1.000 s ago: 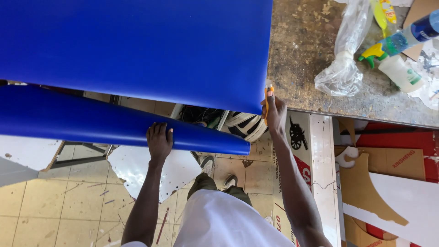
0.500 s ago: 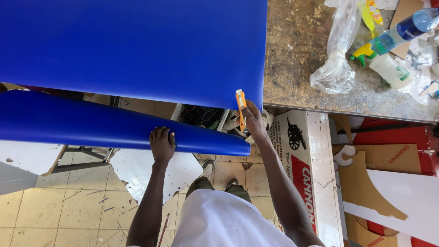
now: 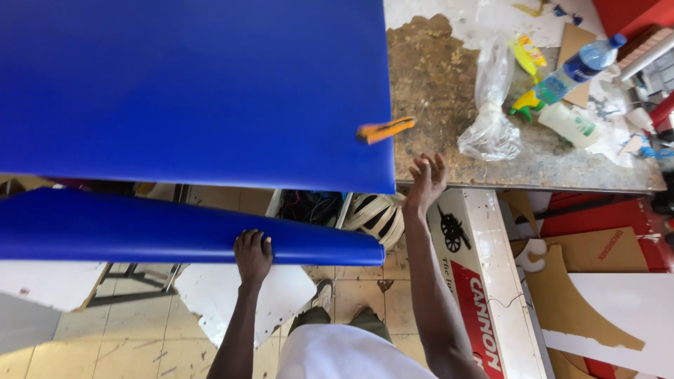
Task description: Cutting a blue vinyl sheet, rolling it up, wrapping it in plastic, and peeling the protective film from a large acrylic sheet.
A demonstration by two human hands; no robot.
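Half a second earlier the right hand (image 3: 425, 175) gripped the orange utility knife (image 3: 385, 130) near the sheet's corner; now the hand is empty, fingers spread wide, and the knife lies apart from it, blurred, across the right edge of the blue sheet (image 3: 196, 91) where it meets the worktable (image 3: 449, 105).

Nearest the person, the left hand (image 3: 251, 254) is closed over the rolled blue vinyl (image 3: 140, 235), thumb and fingers wrapped round its top near the roll's right end, which hangs below the table edge. Above it the flat blue sheet covers most of the table and overhangs its front edge.

Judging by this, keeping the roll level and pressed steadily matters, so that the sheet does not slide or crease while the other hand is free. The knife seems best left off the vinyl face, since its blade could score the surface.

Farther off on the bare tabletop lie a clear plastic bag (image 3: 490, 123), a white spray bottle with a green trigger (image 3: 558, 116) and a water bottle with a blue label (image 3: 586, 62). Cardboard pieces (image 3: 583, 281) lean beneath the table's right side.
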